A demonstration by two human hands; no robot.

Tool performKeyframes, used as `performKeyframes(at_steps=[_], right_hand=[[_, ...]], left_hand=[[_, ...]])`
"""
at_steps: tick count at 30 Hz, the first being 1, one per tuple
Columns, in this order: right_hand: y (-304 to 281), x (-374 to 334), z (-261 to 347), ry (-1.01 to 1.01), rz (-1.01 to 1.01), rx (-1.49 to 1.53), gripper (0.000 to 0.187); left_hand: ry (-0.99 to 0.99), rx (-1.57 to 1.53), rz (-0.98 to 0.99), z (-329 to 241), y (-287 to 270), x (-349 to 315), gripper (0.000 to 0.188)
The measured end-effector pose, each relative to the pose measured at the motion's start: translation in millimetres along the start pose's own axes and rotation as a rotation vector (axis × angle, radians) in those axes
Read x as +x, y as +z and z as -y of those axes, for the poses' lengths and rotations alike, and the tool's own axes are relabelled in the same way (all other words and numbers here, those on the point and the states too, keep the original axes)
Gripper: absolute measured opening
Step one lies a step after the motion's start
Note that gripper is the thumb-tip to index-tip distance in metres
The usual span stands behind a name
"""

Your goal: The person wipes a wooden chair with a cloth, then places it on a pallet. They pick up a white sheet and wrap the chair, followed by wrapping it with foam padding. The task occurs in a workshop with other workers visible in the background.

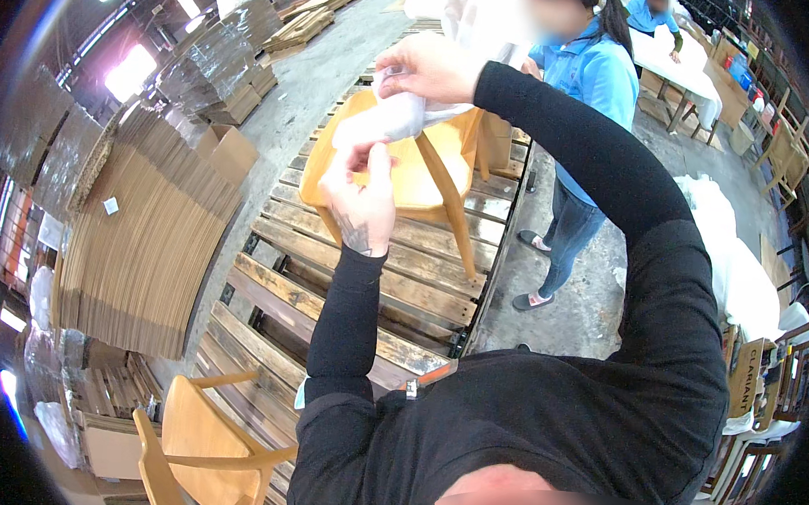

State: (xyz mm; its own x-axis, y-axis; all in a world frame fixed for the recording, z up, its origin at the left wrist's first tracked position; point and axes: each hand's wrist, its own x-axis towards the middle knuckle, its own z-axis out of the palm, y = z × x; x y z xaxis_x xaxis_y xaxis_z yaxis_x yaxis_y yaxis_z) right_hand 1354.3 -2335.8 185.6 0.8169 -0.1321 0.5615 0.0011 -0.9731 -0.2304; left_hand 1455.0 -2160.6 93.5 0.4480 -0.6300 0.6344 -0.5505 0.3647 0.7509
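A light wooden chair [430,186] stands on a slatted wooden pallet, its upper part partly covered by white wrapping sheet [383,123]. At the far side of this wrap my right hand [435,69] is closed, pinching the sheet between thumb and fingers. My left hand [362,192] is at the near end of the wrap, fingertips touching or almost touching it, thumb and fingers apart. The wrap hides the part of the chair beneath it. A second wooden chair [212,425] sits at the lower left, close to my left elbow.
The pallet [403,293] has gaps between its slats. Flat cardboard stacks [144,232] rise on the left. A person in a blue shirt [602,81] stands just right of the pallet; another person [650,15] is by a white-covered table [679,70]. White material [729,258] lies at right.
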Motion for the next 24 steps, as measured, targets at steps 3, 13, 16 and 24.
performKeyframes(at_steps=[3, 13, 16, 24], right_hand=[[8, 15, -8, 0.035, -0.082, -0.103, 0.032], [26, -22, 6, -0.201, -0.441, -0.379, 0.022], [28, -37, 10, -0.269, -0.292, -0.560, 0.035], [23, -23, 23, 0.020, 0.086, -0.546, 0.052]], left_hand=[[0.556, 0.634, -0.137, 3, -2, 16, 0.043], [0.800, 0.838, -0.080, 40, 12, 42, 0.050], [0.732, 0.889, -0.005, 30, 7, 46, 0.050], [0.628, 0.774, -0.017, -23, -5, 33, 0.040]])
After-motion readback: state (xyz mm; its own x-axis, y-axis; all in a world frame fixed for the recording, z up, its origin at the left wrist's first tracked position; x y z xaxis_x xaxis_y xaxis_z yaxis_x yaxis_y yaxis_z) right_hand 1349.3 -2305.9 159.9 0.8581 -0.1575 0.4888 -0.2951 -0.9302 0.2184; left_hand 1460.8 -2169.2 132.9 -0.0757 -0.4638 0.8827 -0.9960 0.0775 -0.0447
